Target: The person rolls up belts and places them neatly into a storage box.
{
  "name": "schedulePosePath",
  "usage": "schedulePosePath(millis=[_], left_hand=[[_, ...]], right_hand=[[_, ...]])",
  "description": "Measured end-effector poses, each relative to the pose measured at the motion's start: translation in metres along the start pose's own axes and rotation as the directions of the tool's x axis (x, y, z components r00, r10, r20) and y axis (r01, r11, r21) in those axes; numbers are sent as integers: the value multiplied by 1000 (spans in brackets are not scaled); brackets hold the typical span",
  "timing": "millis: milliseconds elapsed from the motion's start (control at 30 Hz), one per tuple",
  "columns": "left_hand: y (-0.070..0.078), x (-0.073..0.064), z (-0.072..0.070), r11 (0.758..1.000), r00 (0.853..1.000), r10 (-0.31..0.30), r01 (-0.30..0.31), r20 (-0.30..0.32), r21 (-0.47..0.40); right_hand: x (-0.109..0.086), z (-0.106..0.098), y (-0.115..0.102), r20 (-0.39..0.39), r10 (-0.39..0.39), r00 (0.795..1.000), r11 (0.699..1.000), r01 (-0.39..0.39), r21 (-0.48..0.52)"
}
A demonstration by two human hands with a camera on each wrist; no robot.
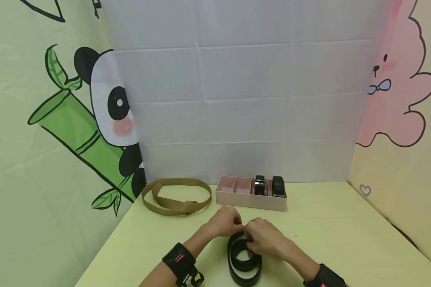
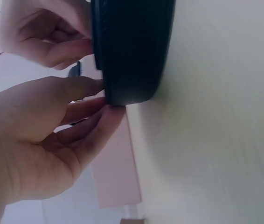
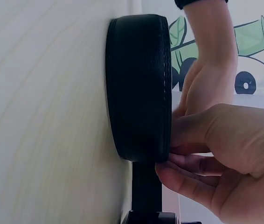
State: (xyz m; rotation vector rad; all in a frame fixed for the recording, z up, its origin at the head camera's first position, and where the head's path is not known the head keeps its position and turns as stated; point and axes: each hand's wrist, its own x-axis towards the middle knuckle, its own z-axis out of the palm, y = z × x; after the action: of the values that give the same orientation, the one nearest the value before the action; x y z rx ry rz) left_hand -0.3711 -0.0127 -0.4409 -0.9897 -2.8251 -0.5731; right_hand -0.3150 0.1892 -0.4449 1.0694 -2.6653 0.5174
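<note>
A black leather belt (image 1: 247, 281) stands on edge on the table, loosely coiled with a smaller ring inside a larger loop. My left hand (image 1: 225, 221) pinches the far part of the loop. In the left wrist view, its fingertips meet the edge of the belt (image 2: 132, 51). My right hand (image 1: 263, 235) is beside it, thumb and fingers pinching the coil. In the right wrist view, the right hand (image 3: 234, 149) grips the edge of the belt (image 3: 139, 88). A shiny dark piece (image 3: 150, 218) shows below, partly cut off.
Behind the hands stands a pink compartment box (image 1: 251, 202), with two rolled black belts (image 1: 278, 186) in its right compartments. A tan webbing belt (image 1: 176, 181) lies in a loose loop to its left. A white sheet (image 1: 244, 99) hangs at the table's back edge.
</note>
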Motion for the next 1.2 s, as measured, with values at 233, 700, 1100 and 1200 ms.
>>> schedulePosePath(millis=[233,700,1100,1200], left_hand=[[1,-56,-26,980,974,-148,168,171,-106],[-12,-45,-16,998,997,-44,46,66,-30],[4,-1,3,1000,1000,2,-2,18,9],[6,-9,2,1000,999,-27,27,27,-3]], right_hand=[[-1,1,-1,-8,-3,1000,1000,3,4],[-1,2,-3,4,-8,1000,1000,8,19],[-1,2,-7,8,-15,1000,997,14,71],[-1,3,-7,9,3,1000,997,-3,71]])
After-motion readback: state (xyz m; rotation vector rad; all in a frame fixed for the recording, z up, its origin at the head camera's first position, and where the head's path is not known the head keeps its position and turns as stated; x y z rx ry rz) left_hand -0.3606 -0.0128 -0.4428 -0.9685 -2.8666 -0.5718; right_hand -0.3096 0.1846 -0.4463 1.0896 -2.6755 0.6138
